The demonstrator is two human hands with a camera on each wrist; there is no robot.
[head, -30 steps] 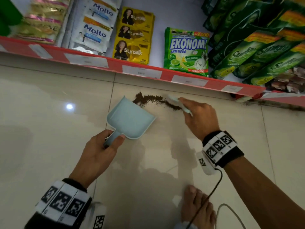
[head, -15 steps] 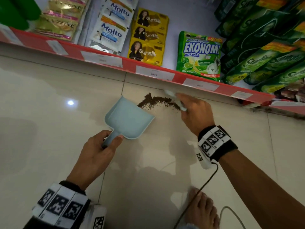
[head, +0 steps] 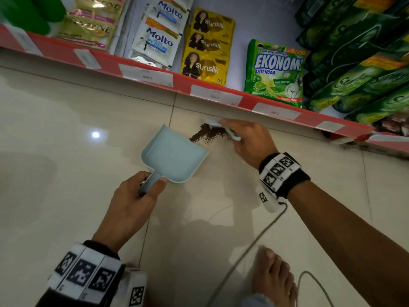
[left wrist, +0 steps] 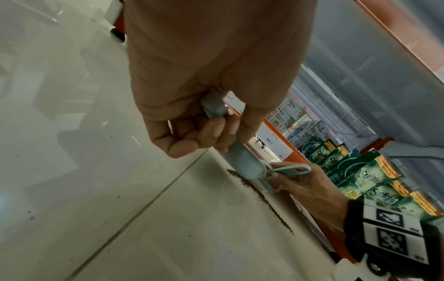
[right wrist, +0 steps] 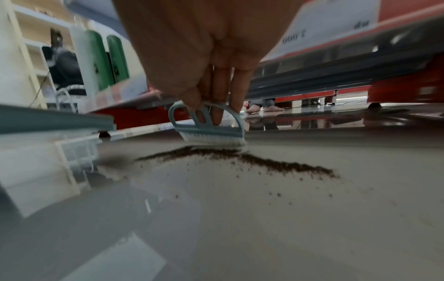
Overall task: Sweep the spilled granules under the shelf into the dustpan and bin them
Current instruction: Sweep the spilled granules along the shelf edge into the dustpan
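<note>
Left hand (head: 132, 202) clenched around the handle of the pale blue dustpan (head: 172, 156), mouth resting on the floor (head: 66, 173) beside the dark granules (head: 208, 135). Right hand (head: 250, 140) pinching the small brush (right wrist: 209, 131), bristles down at the pile's far edge, just below the red shelf (head: 181, 82). Granules in a line on the tile.

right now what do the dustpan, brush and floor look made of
Dustpan: likely moulded plastic, matte pale blue, smooth one-piece shape.
Brush: matching blue plastic back, white bristles, probably synthetic.
Floor: glazed tile, glossy beige; it mirrors a lamp and shows grout lines.
</note>
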